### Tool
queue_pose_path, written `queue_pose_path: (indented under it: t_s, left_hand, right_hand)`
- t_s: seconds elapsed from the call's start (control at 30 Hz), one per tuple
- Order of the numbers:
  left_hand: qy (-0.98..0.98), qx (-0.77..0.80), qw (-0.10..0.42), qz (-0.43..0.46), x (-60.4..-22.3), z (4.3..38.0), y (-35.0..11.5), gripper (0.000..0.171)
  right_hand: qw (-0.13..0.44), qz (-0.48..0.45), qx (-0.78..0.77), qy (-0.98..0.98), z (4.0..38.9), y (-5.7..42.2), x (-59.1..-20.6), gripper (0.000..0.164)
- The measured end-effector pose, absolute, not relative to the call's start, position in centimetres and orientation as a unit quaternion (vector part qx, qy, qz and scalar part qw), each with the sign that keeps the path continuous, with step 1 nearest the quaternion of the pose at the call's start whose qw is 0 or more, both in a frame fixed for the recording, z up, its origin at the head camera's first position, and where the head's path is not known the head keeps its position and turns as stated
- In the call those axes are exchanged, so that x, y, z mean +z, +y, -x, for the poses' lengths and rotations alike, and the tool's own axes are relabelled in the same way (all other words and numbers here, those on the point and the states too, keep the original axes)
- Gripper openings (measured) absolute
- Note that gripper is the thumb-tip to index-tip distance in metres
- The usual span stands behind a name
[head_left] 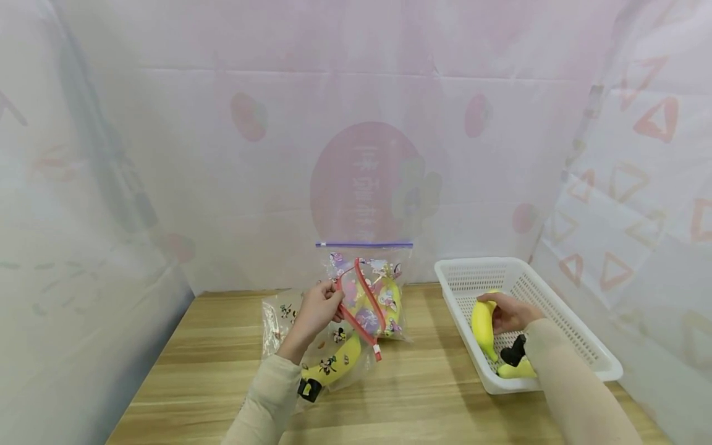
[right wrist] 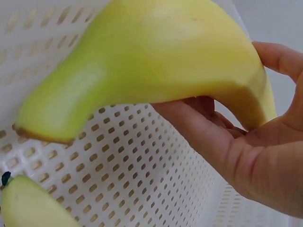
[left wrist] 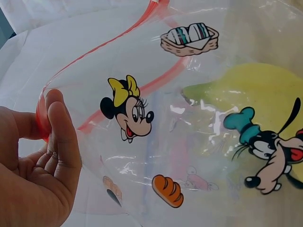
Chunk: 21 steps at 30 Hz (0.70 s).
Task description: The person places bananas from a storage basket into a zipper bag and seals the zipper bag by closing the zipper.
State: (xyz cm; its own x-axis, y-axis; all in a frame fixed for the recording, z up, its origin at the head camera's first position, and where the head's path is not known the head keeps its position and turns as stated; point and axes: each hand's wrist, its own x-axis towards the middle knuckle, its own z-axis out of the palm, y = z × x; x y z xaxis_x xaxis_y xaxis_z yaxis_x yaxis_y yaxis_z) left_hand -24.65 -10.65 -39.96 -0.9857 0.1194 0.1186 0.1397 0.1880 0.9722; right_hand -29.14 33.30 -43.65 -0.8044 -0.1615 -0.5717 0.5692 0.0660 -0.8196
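My left hand (head_left: pixel 321 304) pinches the red zip edge of a clear cartoon-printed zip bag (left wrist: pixel 137 175), whose mouth gapes open. One banana (head_left: pixel 340 363) lies inside that bag, seen through the plastic. My right hand (head_left: pixel 513 313) grips a second banana (head_left: pixel 483 327) by one end, thumb on one side and fingers beneath, in the white basket (head_left: pixel 609 371). In the right wrist view this banana (right wrist: pixel 156 56) hangs over the perforated basket floor, its greenish stem end pointing left. Below it lies another yellow-green fruit (head_left: pixel 517 369), partly hidden by the right wrist's camera.
Behind the red-edged bag lies a second zip bag (head_left: pixel 361 245) with a purple zip and yellow fruit in it. Both bags and the basket rest on a wooden table (head_left: pixel 428 383). Printed cloth walls (head_left: pixel 367 93) enclose the back and sides.
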Motion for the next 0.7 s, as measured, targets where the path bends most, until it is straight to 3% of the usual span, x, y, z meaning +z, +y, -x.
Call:
queue_pose_path:
  t_s: [0.7]
  left_hand:
    - [-0.772,-0.631,0.007,0.075,-40.2,24.8,-10.6,0.013]
  right_hand:
    - [0.225,-0.089,-0.685,0.688,29.4,32.5,-41.5,0.031]
